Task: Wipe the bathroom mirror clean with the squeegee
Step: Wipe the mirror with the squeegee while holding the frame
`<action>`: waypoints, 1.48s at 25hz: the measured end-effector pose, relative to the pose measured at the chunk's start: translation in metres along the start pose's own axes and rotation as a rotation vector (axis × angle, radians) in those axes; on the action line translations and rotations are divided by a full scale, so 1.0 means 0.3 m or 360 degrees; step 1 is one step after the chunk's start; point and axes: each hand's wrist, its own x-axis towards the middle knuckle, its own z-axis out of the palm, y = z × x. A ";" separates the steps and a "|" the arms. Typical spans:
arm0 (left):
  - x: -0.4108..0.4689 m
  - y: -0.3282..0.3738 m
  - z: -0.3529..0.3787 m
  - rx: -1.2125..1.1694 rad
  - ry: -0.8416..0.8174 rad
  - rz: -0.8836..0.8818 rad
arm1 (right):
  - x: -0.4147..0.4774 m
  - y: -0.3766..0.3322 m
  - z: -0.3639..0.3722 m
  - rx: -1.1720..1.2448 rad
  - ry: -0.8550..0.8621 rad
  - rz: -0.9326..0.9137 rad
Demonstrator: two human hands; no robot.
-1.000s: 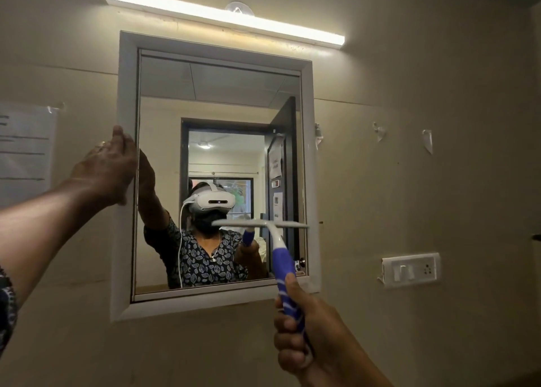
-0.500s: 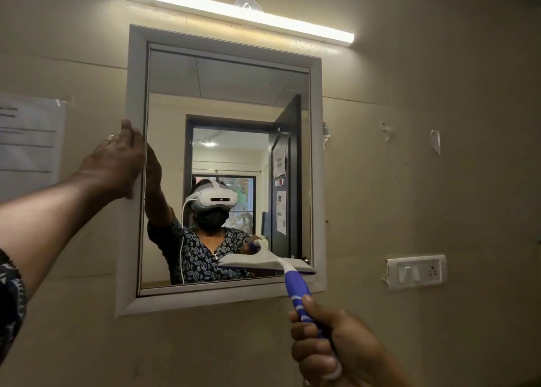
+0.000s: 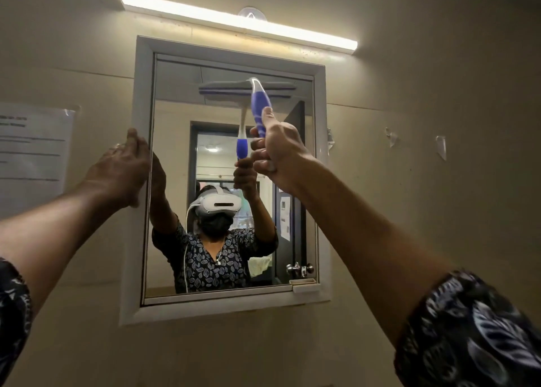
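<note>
Squeegee (image 3: 259, 105) high on the mirror (image 3: 172, 129), blade level near the top of the glass.
It looks light and stiff, with a soft blade edge; the blue handle is the place to hold. The right grip (image 3: 278, 149) is curled tight round that handle, thumb up along it. The left grip (image 3: 123, 170) rests, fingers fairly straight, against the frame (image 3: 140, 93).

Beige wall (image 3: 439, 99), vertical, carrying: white-framed mirror (image 3: 172, 123) at centre; lit tube light (image 3: 234, 20) mounted just above it; taped paper notice (image 3: 32, 152) at left; torn tape scraps (image 3: 390, 136) at right.
</note>
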 end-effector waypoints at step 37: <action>0.000 -0.005 0.000 -0.0018 0.0038 0.0043 | -0.483 0.398 0.120 0.0502 0.0116 0.1002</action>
